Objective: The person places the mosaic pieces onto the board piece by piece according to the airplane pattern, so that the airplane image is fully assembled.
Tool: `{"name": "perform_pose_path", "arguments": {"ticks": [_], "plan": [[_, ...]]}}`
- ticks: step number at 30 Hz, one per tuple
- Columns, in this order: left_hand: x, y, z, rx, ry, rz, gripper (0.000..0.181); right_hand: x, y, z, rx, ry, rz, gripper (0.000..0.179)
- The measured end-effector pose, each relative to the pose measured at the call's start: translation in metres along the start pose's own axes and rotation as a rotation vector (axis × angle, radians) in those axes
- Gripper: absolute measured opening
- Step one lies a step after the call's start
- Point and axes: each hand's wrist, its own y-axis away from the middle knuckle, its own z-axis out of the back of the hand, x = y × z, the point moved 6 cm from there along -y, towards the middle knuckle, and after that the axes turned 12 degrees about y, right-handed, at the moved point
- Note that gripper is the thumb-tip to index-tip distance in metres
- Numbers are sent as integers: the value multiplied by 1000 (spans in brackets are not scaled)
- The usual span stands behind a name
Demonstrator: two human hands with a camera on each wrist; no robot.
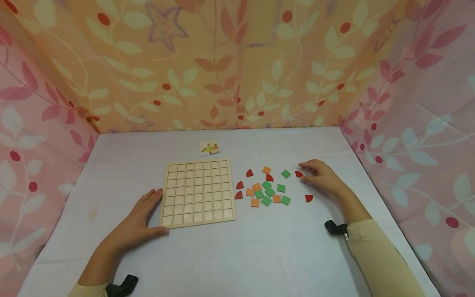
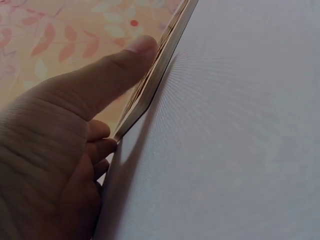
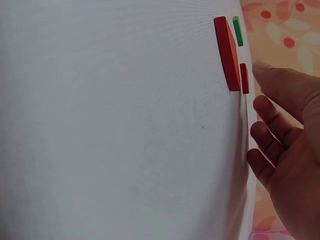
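My left hand (image 1: 142, 218) rests at the near left corner of a wooden grid board (image 1: 198, 193), fingers along its left edge and thumb at the front corner. In the left wrist view, the thumb (image 2: 125, 62) touches the edge of the board (image 2: 160, 75). Over on the right, my right hand (image 1: 320, 177) hovers beside a red quarter-circle piece (image 1: 298, 174), thumb and forefinger apart around it. Another red quarter-circle piece (image 1: 309, 198) lies just below that hand. In the right wrist view the fingers (image 3: 267, 137) are loosely bent and hold nothing.
Between board and right hand lie scattered green squares (image 1: 266, 201), orange squares (image 1: 255, 202) and more red quarter-circles (image 1: 238, 194). A small pattern card (image 1: 209, 148) lies behind the board. Patterned cloth (image 1: 237, 66) walls the white table (image 1: 241, 260) at the back and sides.
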Motion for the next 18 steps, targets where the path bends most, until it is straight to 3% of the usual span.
{"name": "perform_pose_path", "arguments": {"ticks": [8, 18], "plan": [[1, -3, -4, -2, -47, -52, 118, -2, -5, -3, -2, 48, 27, 45], [-2, -2, -4, -5, -70, -41, 117, 2, -6, -6, -9, 69, 59, 38]]}}
